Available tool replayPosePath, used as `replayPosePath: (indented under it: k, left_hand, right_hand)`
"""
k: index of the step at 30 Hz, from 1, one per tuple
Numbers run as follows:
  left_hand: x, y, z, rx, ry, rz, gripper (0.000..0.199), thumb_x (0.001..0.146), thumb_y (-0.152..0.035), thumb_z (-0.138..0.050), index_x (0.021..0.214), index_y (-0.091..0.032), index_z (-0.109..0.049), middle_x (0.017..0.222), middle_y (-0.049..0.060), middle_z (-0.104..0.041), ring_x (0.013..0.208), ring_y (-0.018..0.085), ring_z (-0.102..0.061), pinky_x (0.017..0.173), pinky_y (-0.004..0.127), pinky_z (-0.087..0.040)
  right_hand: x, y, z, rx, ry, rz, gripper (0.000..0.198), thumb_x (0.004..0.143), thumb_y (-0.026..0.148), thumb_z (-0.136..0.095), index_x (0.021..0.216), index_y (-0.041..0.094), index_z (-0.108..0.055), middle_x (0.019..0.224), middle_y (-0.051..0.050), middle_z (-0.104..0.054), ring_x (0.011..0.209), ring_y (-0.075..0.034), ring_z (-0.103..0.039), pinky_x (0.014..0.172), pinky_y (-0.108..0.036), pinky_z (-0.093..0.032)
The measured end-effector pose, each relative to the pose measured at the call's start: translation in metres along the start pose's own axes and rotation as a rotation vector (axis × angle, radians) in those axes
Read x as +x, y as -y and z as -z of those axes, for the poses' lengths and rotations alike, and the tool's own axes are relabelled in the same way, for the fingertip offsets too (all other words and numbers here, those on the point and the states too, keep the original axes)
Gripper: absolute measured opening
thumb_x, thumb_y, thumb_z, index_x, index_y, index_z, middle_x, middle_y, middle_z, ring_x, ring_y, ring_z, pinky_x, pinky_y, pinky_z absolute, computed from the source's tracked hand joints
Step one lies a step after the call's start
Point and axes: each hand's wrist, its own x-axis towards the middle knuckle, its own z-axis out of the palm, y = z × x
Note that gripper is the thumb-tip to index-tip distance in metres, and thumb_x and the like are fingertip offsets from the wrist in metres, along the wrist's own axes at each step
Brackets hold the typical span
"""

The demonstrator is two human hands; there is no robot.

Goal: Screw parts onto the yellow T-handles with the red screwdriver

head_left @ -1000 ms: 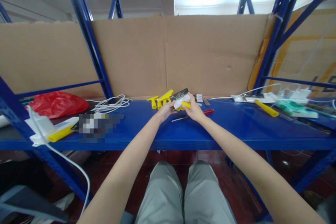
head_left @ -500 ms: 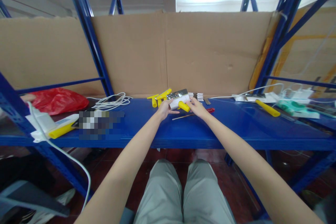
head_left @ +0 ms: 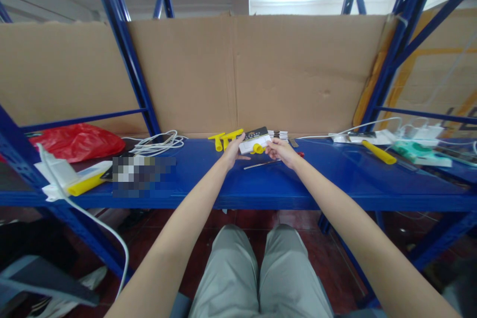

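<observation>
Over the middle of the bench, my left hand (head_left: 233, 153) grips the left edge of a black-and-white card-covered tool (head_left: 253, 139), its thumb stretched out below. A short yellow handle (head_left: 257, 149) sticks out of the tool's lower side towards me. My right hand (head_left: 282, 152) pinches the tool's lower right corner with bent fingers. What lies under the card is hidden. Beneath the hands is a screwdriver (head_left: 261, 164) with a thin metal shaft, its red handle mostly behind my right hand. Yellow T-shaped tools (head_left: 224, 139) lie just behind my left hand.
Small white pieces (head_left: 279, 135) lie at the cardboard back panel (head_left: 186, 74). On the left are a coiled white cable (head_left: 160, 144), a red plastic bag (head_left: 78, 141) and a yellow-handled tool (head_left: 86, 185). Another yellow handle (head_left: 379, 152) lies right, beside a green-and-white item (head_left: 421, 154). Blue posts frame the bench.
The tool has turned in my hands: its card face shows more squarely and the yellow handle points more towards me. My right hand's fingers have curled in closer at its corner.
</observation>
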Motion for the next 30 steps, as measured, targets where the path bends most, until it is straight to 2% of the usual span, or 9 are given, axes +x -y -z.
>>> replayPosePath:
  k: [4, 7, 12, 15, 18, 21, 24, 30]
  left_hand:
    - [0.004, 0.003, 0.001, 0.012, -0.024, -0.029, 0.045, 0.076, -0.062, -0.059, 0.099, -0.023, -0.065, 0.098, 0.010, -0.070, 0.091, 0.024, -0.066, 0.076, 0.039, -0.056]
    - [0.007, 0.003, 0.003, 0.026, -0.110, -0.030, 0.048, 0.078, -0.064, -0.054, 0.100, -0.022, -0.065, 0.095, 0.011, -0.071, 0.089, 0.025, -0.067, 0.075, 0.039, -0.054]
    - [0.009, 0.000, 0.009, 0.057, -0.215, -0.056, 0.051, 0.087, -0.064, -0.037, 0.101, -0.021, -0.062, 0.094, 0.008, -0.069, 0.081, 0.019, -0.067, 0.066, 0.030, -0.052]
    - [0.008, -0.002, 0.010, 0.070, -0.255, -0.099, 0.042, 0.087, -0.058, -0.043, 0.094, -0.020, -0.060, 0.092, 0.007, -0.067, 0.072, 0.014, -0.064, 0.059, 0.023, -0.049]
    - [0.008, -0.002, 0.009, 0.118, -0.346, -0.123, 0.024, 0.085, -0.043, -0.055, 0.082, -0.019, -0.054, 0.084, 0.003, -0.064, 0.064, 0.011, -0.061, 0.054, 0.020, -0.046]
    - [0.009, -0.002, 0.010, 0.174, -0.419, -0.136, 0.020, 0.078, -0.028, -0.065, 0.076, -0.019, -0.047, 0.079, 0.000, -0.061, 0.063, 0.010, -0.060, 0.053, 0.019, -0.047]
    - [0.010, 0.001, 0.012, 0.219, -0.413, -0.118, 0.022, 0.074, -0.020, -0.067, 0.075, -0.019, -0.045, 0.074, -0.001, -0.058, 0.061, 0.010, -0.060, 0.052, 0.019, -0.047]
    - [0.014, 0.011, 0.014, 0.395, -0.281, -0.138, 0.024, 0.067, -0.015, -0.069, 0.068, -0.019, -0.046, 0.059, -0.005, -0.051, 0.051, 0.009, -0.054, 0.048, 0.019, -0.043]
  right_hand:
    - [0.001, 0.000, 0.001, 0.057, 0.001, -0.001, 0.021, 0.079, 0.035, -0.065, 0.074, 0.018, -0.053, 0.060, 0.003, -0.059, 0.046, -0.007, -0.048, 0.045, -0.020, -0.034]
    - [0.000, 0.001, 0.001, 0.065, 0.013, -0.007, 0.022, 0.079, 0.035, -0.065, 0.071, 0.017, -0.054, 0.060, 0.002, -0.059, 0.047, -0.007, -0.048, 0.047, -0.020, -0.035]
    - [0.000, 0.004, 0.001, 0.114, 0.002, -0.025, 0.022, 0.083, 0.033, -0.061, 0.069, 0.017, -0.054, 0.056, 0.002, -0.056, 0.046, -0.007, -0.047, 0.048, -0.021, -0.036]
    - [0.002, 0.003, 0.002, 0.120, -0.027, -0.035, 0.022, 0.083, 0.032, -0.061, 0.068, 0.017, -0.055, 0.055, 0.002, -0.056, 0.046, -0.008, -0.048, 0.047, -0.021, -0.036]
    - [0.003, 0.003, 0.002, 0.112, -0.079, -0.048, 0.023, 0.085, 0.031, -0.059, 0.067, 0.017, -0.054, 0.053, 0.002, -0.056, 0.044, -0.008, -0.048, 0.045, -0.021, -0.034]
    - [0.003, 0.004, 0.002, 0.105, -0.151, -0.050, 0.023, 0.086, 0.029, -0.056, 0.066, 0.018, -0.054, 0.051, 0.002, -0.055, 0.042, -0.008, -0.047, 0.042, -0.020, -0.033]
    - [0.003, 0.006, 0.003, 0.099, -0.229, -0.040, 0.024, 0.087, 0.025, -0.053, 0.065, 0.017, -0.054, 0.048, 0.002, -0.053, 0.040, -0.007, -0.046, 0.040, -0.019, -0.031]
    - [0.005, 0.008, 0.007, 0.097, -0.396, -0.036, 0.025, 0.086, 0.020, -0.052, 0.062, 0.017, -0.050, 0.045, 0.004, -0.050, 0.037, -0.007, -0.042, 0.037, -0.018, -0.030]
